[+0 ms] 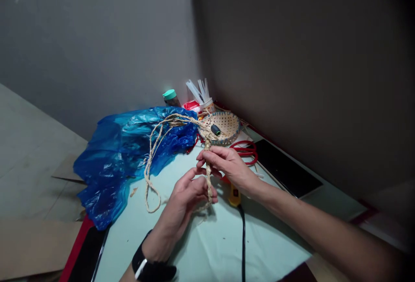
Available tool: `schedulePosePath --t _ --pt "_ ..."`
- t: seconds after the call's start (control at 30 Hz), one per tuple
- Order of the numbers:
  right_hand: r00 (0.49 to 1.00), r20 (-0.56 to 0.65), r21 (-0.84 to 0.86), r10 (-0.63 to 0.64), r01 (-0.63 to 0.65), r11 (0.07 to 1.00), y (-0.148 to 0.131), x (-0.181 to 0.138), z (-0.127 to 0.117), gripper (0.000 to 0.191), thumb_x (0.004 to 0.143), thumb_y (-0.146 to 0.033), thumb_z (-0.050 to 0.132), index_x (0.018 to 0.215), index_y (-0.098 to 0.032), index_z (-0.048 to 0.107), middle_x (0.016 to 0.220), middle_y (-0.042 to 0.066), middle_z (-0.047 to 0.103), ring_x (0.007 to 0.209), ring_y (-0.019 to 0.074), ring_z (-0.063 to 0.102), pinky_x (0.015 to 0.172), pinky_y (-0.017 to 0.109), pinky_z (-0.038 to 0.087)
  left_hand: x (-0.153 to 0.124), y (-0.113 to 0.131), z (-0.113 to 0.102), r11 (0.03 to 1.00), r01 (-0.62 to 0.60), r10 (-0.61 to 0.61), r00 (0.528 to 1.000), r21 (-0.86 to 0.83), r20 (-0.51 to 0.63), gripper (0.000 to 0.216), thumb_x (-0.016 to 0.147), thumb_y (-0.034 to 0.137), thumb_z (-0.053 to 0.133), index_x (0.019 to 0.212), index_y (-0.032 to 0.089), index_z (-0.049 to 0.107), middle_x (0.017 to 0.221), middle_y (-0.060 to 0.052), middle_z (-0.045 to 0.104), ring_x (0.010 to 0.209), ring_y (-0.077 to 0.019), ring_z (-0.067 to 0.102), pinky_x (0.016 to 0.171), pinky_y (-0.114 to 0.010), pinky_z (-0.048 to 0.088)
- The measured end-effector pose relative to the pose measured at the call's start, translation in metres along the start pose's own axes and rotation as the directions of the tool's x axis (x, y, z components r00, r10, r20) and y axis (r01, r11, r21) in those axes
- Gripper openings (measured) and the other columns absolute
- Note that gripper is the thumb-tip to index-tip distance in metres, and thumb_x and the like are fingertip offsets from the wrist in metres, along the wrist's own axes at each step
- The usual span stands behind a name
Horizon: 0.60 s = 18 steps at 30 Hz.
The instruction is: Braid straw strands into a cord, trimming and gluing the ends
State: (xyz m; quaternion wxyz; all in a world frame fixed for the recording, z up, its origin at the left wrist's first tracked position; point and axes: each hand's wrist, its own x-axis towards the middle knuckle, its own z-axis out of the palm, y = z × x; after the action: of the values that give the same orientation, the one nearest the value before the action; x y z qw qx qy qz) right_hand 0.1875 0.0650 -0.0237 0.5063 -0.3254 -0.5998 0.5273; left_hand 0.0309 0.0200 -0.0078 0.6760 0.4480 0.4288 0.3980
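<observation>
A braided straw-coloured cord [208, 169] runs upright between my hands over the pale green tabletop. My right hand [227, 163] pinches its upper part between thumb and fingers. Lower down, my left hand [193, 187] curls its fingers around the cord's lower part, and a dark band sits on that wrist. From the top, the cord's long thinner length [147, 174] loops away to the left, across a blue plastic bag, and back down to the table. Its lower tail trails under my left hand, partly hidden.
Behind my hands stands a woven basket [228, 126] with a dark spool [215, 130]. Red-handled scissors [256, 152] and a yellow corded tool [234, 196] lie on the right. A blue plastic bag [106, 156] covers the left. A cup of white sticks [207, 106] and a green-lidded bottle [171, 97] stand behind.
</observation>
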Motion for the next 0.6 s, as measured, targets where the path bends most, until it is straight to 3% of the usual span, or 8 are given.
schedulePosePath --t 0.1,0.2,0.37,0.5,0.6 --pt "0.996 -0.017 -0.079 -0.084 0.082 0.993 -0.002 -0.003 0.0 0.028 0.097 -0.037 0.051 0.089 -0.014 0.065 0.084 0.005 0.07 0.053 0.009 0.053 0.048 0.021 0.042 -0.007 -0.003 0.004 0.999 0.024 -0.024 1.0 0.031 0.004 0.019 0.089 0.033 0.063 0.093 0.015 0.066 0.058 0.001 0.057 0.05 -0.0096 0.052 0.05 -0.019 0.04" --pt "0.968 -0.013 -0.199 -0.25 0.242 0.95 0.001 -0.006 -0.001 0.019 0.096 -0.028 0.052 0.094 -0.017 0.068 0.086 0.005 0.071 0.064 0.012 0.059 0.06 0.024 0.049 -0.011 -0.002 0.004 0.998 0.038 -0.037 0.999 0.047 -0.018 0.022 0.091 0.036 0.059 0.083 0.016 0.064 0.059 0.002 0.056 0.04 -0.0067 0.043 0.038 -0.018 0.028" --pt "0.839 0.142 -0.371 -0.524 0.536 0.758 0.005 -0.009 -0.005 0.019 0.094 -0.017 0.055 0.107 -0.017 0.069 0.094 0.009 0.071 0.087 0.0182 0.062 0.08 0.032 0.051 -0.021 0.004 0.005 0.999 0.018 -0.017 0.999 0.032 -0.045 0.021 0.091 0.036 0.057 0.091 0.016 0.064 0.058 0.002 0.057 0.039 -0.0034 0.024 0.038 -0.019 0.014" --pt "0.77 0.239 -0.455 -0.592 0.627 0.632 0.008 -0.01 -0.006 0.026 0.097 -0.014 0.05 0.118 -0.018 0.066 0.099 0.01 0.069 0.087 0.0188 0.059 0.081 0.035 0.05 -0.034 0.009 0.007 0.999 0.01 -0.012 0.999 -0.042 -0.03 0.036 0.092 0.048 0.052 0.098 0.015 0.065 0.062 -0.001 0.055 0.049 -0.0071 0.021 0.044 -0.022 0.012" --pt "0.685 0.32 -0.545 -0.654 0.698 0.464 0.009 -0.012 -0.004 0.03 0.1 -0.017 0.044 0.127 -0.018 0.059 0.1 0.011 0.066 0.088 0.0203 0.057 0.081 0.038 0.05 -0.04 0.012 0.008 0.999 -0.011 0.012 0.999 0.033 -0.033 0.041 0.089 0.055 0.053 0.089 0.015 0.064 0.065 -0.002 0.053 0.051 -0.0082 0.021 0.046 -0.025 0.013"
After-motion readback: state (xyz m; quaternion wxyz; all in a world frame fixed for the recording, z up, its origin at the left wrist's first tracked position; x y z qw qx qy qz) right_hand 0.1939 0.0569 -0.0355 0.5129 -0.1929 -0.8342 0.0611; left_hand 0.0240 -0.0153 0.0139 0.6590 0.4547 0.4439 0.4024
